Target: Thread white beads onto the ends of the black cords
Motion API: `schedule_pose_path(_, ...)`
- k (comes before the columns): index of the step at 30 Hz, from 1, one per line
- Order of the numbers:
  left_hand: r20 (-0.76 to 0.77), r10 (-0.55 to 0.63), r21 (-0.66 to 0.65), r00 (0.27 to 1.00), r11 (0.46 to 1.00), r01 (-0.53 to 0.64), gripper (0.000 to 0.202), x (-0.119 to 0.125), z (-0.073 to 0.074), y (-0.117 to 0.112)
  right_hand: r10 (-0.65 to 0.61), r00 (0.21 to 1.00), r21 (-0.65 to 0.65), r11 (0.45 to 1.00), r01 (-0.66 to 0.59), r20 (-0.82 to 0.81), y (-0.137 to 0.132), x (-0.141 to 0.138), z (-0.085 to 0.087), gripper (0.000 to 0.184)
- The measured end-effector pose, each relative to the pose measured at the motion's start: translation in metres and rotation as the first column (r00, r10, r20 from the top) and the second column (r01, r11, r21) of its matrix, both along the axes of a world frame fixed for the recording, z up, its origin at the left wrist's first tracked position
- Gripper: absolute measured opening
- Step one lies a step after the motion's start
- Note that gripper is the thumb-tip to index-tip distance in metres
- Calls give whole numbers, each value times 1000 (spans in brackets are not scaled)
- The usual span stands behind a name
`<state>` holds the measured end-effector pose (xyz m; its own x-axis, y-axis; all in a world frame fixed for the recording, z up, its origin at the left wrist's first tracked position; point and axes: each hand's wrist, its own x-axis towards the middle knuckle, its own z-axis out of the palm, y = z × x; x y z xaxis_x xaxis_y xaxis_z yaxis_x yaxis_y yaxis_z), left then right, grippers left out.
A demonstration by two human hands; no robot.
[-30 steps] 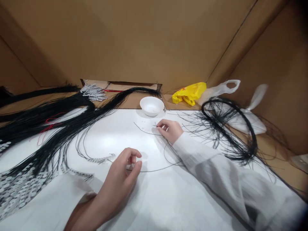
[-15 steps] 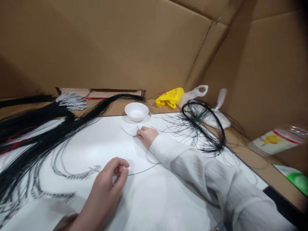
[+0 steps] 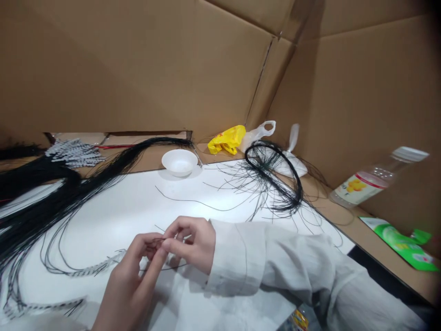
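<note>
My left hand [image 3: 129, 276] and my right hand [image 3: 193, 241] meet low in the middle of the view, their fingertips pinched together on a thin black cord [image 3: 175, 266]. A short end [image 3: 159, 228] of cord sticks up beyond the fingers; another stretch curves away below my right hand. What lies right between the fingertips is too small to make out. Beyond my hands, a loose black cord [image 3: 198, 201] lies in a wavy line on the white board [image 3: 113, 202]. To the left rest pale, striped knotted pieces [image 3: 93, 268] with trailing black cords.
A white bowl [image 3: 179, 163] stands at the back. Long black cord bundles [image 3: 99, 179] spread across the left. On the right are a coiled cord ring [image 3: 299, 184], a yellow bag [image 3: 227, 139], a tilted bottle [image 3: 360, 186] and a green packet [image 3: 399, 243]. Cardboard walls [image 3: 138, 64] enclose the table.
My right hand has come back from near the bowl to meet my left hand, and both now pinch the cord. The view has turned slightly right.
</note>
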<state>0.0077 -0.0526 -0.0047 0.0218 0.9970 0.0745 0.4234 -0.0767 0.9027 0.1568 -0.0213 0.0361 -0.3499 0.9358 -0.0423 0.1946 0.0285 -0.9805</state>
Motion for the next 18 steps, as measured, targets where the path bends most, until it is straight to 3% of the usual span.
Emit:
schedule_pose_path(3, -70, -14, 2, 997, 1000, 15, 29, 0, 2, -2, -21, 999, -103, 994, 18, -32, -4, -1, -3, 13)
schedule_pose_path(8, -205, 28, 23, 978, 999, -24, 33, -2, 10, -3, -53, 999, -78, 996, 52, -7, 0, 2, -5, 12)
schedule_pose_path(11, -252, 15, 25, 968, 1000, -9, 33, -4, 12, -3, -64, 997, 127, 990, 59, 41, -1, 2, -9, 9)
schedule_pose_path(14, -280, -3, 19, 960, 1000, 9, 31, -7, 12, -2, -72, 995, 342, 938, 46, 63, -1, 2, -15, 7)
schedule_pose_path(18, -280, 12, -28, 960, 999, -21, 33, -9, 9, 0, -74, 991, 423, 906, 20, 112, -1, 2, -22, 8)
